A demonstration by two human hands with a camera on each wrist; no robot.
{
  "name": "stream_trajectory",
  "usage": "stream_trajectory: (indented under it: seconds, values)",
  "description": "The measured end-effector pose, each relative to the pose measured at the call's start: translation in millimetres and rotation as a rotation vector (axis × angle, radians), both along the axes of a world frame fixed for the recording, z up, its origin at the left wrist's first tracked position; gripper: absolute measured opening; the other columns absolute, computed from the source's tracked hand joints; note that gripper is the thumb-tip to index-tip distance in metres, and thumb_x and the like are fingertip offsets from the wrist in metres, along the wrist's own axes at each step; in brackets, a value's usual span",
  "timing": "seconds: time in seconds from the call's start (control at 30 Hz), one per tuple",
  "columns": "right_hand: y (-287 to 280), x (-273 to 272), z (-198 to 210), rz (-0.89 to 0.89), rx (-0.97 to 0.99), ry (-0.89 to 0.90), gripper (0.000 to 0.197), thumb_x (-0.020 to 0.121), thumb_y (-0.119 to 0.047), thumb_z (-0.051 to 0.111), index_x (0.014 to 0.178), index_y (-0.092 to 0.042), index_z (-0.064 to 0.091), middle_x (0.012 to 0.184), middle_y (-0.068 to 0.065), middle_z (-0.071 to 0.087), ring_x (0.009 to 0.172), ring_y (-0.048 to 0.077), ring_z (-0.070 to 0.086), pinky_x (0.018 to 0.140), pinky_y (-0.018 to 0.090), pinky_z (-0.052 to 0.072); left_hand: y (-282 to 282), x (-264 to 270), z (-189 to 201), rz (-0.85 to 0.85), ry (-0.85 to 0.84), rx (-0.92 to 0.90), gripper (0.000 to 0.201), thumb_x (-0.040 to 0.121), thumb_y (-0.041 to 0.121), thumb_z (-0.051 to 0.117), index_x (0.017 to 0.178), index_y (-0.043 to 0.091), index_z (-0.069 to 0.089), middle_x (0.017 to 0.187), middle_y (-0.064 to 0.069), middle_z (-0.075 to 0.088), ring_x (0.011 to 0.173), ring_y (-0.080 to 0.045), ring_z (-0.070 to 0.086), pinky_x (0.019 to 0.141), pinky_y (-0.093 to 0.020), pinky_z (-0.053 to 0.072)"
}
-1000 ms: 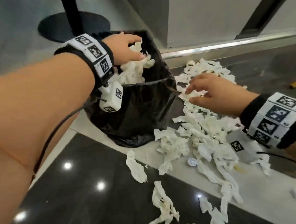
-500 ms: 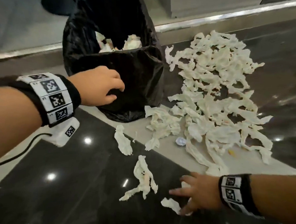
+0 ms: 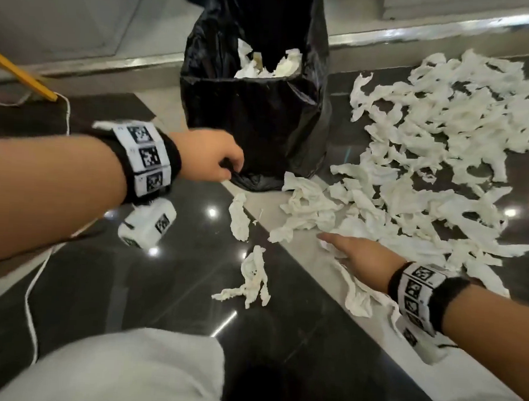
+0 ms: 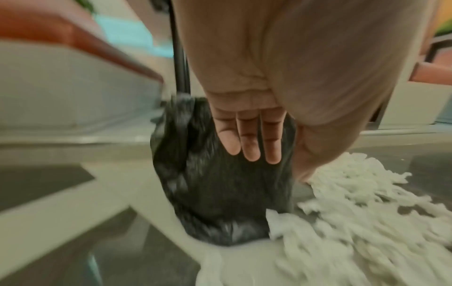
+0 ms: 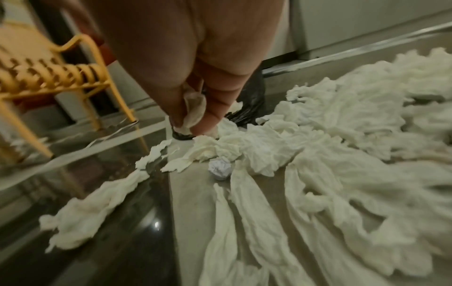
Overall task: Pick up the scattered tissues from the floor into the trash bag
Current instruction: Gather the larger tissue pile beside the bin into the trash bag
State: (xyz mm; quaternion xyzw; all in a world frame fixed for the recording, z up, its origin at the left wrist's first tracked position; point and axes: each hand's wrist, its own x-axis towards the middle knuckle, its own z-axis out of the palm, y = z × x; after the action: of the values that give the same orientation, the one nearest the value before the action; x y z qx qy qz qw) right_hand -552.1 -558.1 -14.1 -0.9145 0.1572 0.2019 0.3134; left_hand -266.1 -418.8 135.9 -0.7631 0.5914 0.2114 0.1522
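- Here, we see the scattered tissues (image 3: 437, 154) spread over the floor (image 3: 130, 285) right of the black trash bag (image 3: 261, 114), some already inside it.
- We judge them light, soft and tear-prone; bunch several at mid-length.
- Strips lie in mixed directions; the nearest twisted strip (image 3: 253, 279) runs roughly toward the bag.
- Left hand (image 3: 207, 157): fingers loosely curled, empty, beside the bag.
- Right hand (image 5: 193, 92): fingertips pinch a tissue scrap (image 5: 194, 110).

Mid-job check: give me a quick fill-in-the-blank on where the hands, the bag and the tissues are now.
1. The black trash bag already holds some ____.
2. The right hand pinches a ____ between its fingers.
3. The left hand is beside the bag's ____ part.
4. The yellow chair stands on the ____.

Missing: tissues; tissue; lower; floor
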Motion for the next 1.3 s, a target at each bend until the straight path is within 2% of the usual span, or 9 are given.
stream_trajectory:
  seconds: [0.23, 0.33, 0.47, 0.63, 0.8, 1.0, 1.13, 1.23, 1.3]
  values:
    - [1, -17, -13, -0.084, -0.043, 0.055, 0.030, 0.096, -0.037, 0.044, 0.116, -0.024, 0.061, 0.115, -0.002, 0.060, 0.108, 0.013, 0.053, 0.088, 0.020, 0.035, 67, -65, -182, -0.333, 0.097, 0.391, 0.081, 0.074, 0.036, 0.074, 0.139, 0.043, 0.027, 0.153, -0.007, 0.015, 0.129, -0.032, 0.033, 0.103, -0.049, 0.041]
    - [2, -28, -4, -0.154, -0.027, 0.025, 0.025, 0.082, -0.054, 0.056, 0.081, -0.029, 0.058, 0.087, -0.011, 0.054, 0.083, 0.010, 0.052, 0.072, 0.021, 0.038, 93, -92, -219, -0.333, 0.108, 0.312, 0.056, 0.084, 0.024, 0.061, 0.134, 0.033, 0.037, 0.152, -0.011, 0.018, 0.127, -0.036, 0.034, 0.097, -0.046, 0.043]
    - [-7, -30, 3, -0.219, -0.110, -0.071, 0.041, 0.073, -0.043, 0.074, 0.061, -0.029, 0.037, 0.070, -0.011, 0.045, 0.066, 0.009, 0.045, 0.060, 0.024, 0.035, 89, -102, -224, -0.125, 0.255, 0.195, 0.013, 0.089, 0.009, 0.049, 0.101, 0.015, 0.051, 0.108, -0.008, 0.053, 0.098, -0.030, 0.058, 0.083, -0.035, 0.048]
    - [-10, -29, -6, -0.328, -0.112, -0.104, 0.011, 0.089, -0.031, 0.060, 0.094, -0.023, 0.054, 0.083, -0.007, 0.055, 0.070, 0.010, 0.048, 0.059, 0.018, 0.034, 65, -91, -207, 0.358, 0.369, -0.076, 0.020, 0.086, 0.005, 0.040, 0.099, 0.006, 0.055, 0.089, -0.006, 0.053, 0.078, -0.019, 0.052, 0.067, -0.027, 0.041]
    - [-5, -26, -16, -0.191, -0.158, 0.051, 0.038, 0.087, -0.043, 0.058, 0.119, -0.025, 0.052, 0.119, -0.003, 0.054, 0.103, 0.016, 0.055, 0.086, 0.024, 0.042, 41, -60, -202, 0.558, 0.206, -0.167, 0.025, 0.084, 0.036, 0.052, 0.073, 0.014, 0.046, 0.082, -0.003, 0.052, 0.076, -0.022, 0.052, 0.063, -0.029, 0.038]
    - [9, -31, -38, 0.152, -0.241, 0.270, 0.056, 0.085, -0.037, 0.063, 0.133, -0.019, 0.039, 0.152, 0.007, 0.008, 0.110, 0.024, 0.055, 0.090, 0.034, 0.050, 35, -33, -240, 0.506, -0.018, -0.046, 0.070, 0.070, 0.075, 0.052, 0.102, 0.014, 0.063, 0.128, -0.011, 0.044, 0.121, -0.029, 0.043, 0.104, -0.039, 0.038]
    - [8, -37, -49, 0.219, -0.217, 0.375, 0.069, 0.088, -0.029, 0.060, 0.143, -0.037, 0.019, 0.157, 0.009, -0.017, 0.123, 0.028, 0.047, 0.097, 0.035, 0.045, 39, -43, -256, 0.565, 0.057, -0.022, 0.056, 0.083, 0.054, 0.056, 0.121, 0.014, 0.056, 0.145, -0.011, 0.031, 0.130, -0.035, 0.033, 0.111, -0.042, 0.032]
    - [5, -37, -54, 0.213, -0.217, 0.416, 0.056, 0.091, -0.031, 0.053, 0.140, -0.038, 0.026, 0.157, 0.012, -0.012, 0.116, 0.029, 0.051, 0.092, 0.037, 0.047, 37, -48, -258, 0.524, 0.060, -0.063, 0.027, 0.091, 0.019, 0.050, 0.116, 0.010, 0.056, 0.132, -0.010, 0.041, 0.117, -0.033, 0.040, 0.101, -0.039, 0.041]
    - [3, -35, -57, 0.228, -0.218, 0.418, 0.040, 0.095, -0.028, 0.045, 0.133, -0.030, 0.033, 0.154, 0.014, 0.002, 0.107, 0.032, 0.055, 0.087, 0.041, 0.050, 34, -47, -257, 0.482, 0.127, -0.062, 0.032, 0.086, 0.003, 0.046, 0.117, 0.008, 0.056, 0.127, -0.012, 0.045, 0.112, -0.032, 0.047, 0.095, -0.037, 0.045]
